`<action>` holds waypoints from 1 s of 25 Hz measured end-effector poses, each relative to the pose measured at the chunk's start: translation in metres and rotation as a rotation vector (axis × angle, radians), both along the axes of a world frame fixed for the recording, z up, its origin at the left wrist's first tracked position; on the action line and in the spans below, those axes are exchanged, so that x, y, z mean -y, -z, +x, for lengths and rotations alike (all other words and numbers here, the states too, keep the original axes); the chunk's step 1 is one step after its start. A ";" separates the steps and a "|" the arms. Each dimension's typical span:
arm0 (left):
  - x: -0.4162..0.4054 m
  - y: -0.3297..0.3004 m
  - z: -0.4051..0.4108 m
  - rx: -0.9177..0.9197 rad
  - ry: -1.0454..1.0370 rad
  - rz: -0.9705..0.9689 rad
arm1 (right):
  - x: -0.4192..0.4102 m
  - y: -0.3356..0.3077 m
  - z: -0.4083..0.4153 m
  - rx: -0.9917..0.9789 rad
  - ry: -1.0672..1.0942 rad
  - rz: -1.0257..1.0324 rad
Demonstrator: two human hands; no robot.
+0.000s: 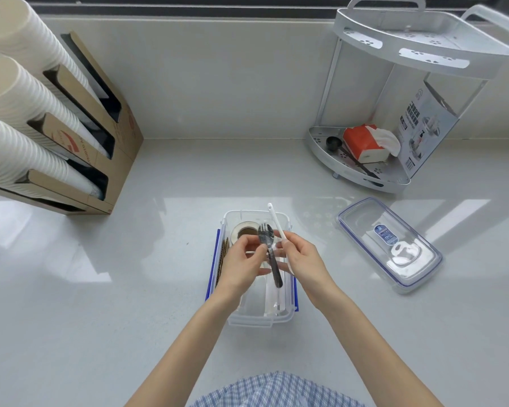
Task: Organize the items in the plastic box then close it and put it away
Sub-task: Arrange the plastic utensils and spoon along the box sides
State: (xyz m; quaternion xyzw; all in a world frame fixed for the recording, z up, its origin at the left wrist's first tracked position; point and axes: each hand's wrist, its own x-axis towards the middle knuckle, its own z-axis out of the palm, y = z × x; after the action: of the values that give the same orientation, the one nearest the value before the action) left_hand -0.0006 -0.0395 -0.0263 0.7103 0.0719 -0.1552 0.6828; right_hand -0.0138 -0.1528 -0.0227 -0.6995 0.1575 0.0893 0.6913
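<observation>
Clear plastic forms the rectangular box (pixel 260 317) with blue side latches, which is seen low in the centre of the frame on the pale grey counter (pixel 130 289). Above it a black plastic fork (pixel 269 254) is pinched in the curled fingers of the left hand (pixel 241 264), while a long white plastic utensil (pixel 276 223) is gripped in the right hand (pixel 303 258), its tip pointed toward the top of the frame. A roll of tape (pixel 243 230) is seen at the box's far end, and white wrapped pieces are laid along its floor. The clear lid with a blue seal (pixel 390 245) is left well apart at the right. The step is judged to be sorting cutlery: both utensils are best laid lengthwise, parallel to the long walls and flat beside the wrapped pieces, so that nothing is left above the rim when the lid is pressed on.
</observation>
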 end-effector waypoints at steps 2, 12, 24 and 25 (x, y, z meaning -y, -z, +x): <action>-0.008 0.001 0.003 0.012 -0.065 0.011 | 0.005 0.002 0.001 -0.001 -0.002 -0.098; -0.026 -0.012 0.019 0.199 -0.111 0.115 | 0.016 -0.017 -0.004 -0.034 -0.228 0.037; -0.012 -0.002 0.006 0.118 0.077 -0.011 | 0.008 -0.013 -0.001 0.022 -0.094 -0.368; -0.011 -0.002 0.004 0.087 0.084 -0.038 | 0.007 -0.011 -0.001 0.031 -0.077 -0.410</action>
State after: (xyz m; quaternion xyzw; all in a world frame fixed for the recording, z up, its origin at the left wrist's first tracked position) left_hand 0.0030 -0.0280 -0.0246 0.7056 0.0093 -0.1541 0.6916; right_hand -0.0152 -0.1600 -0.0113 -0.8323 0.1350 0.0712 0.5329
